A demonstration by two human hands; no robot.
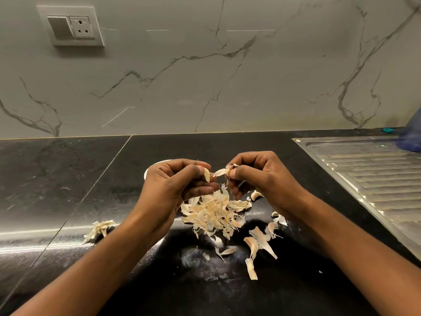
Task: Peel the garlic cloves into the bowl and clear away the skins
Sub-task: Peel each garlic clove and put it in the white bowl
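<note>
My left hand [175, 181] pinches a pale peeled garlic clove [206, 174] between thumb and fingers. My right hand [255, 174] pinches a strip of papery skin [222, 171] just pulled off it, a small gap apart. Both hands hover over a heap of garlic skins [214, 213] on the black countertop [68, 192]. A white bowl [148, 171] shows only as a rim behind my left hand. One unpeeled clove [256, 195] lies under my right hand. Loose skins [259, 245] are scattered to the front right.
A clump of garlic skin and root [100, 228] lies at the left. A steel sink drainboard [373, 176] fills the right side, with a blue object [412, 135] at its far end. A marble wall with a socket plate [70, 26] stands behind.
</note>
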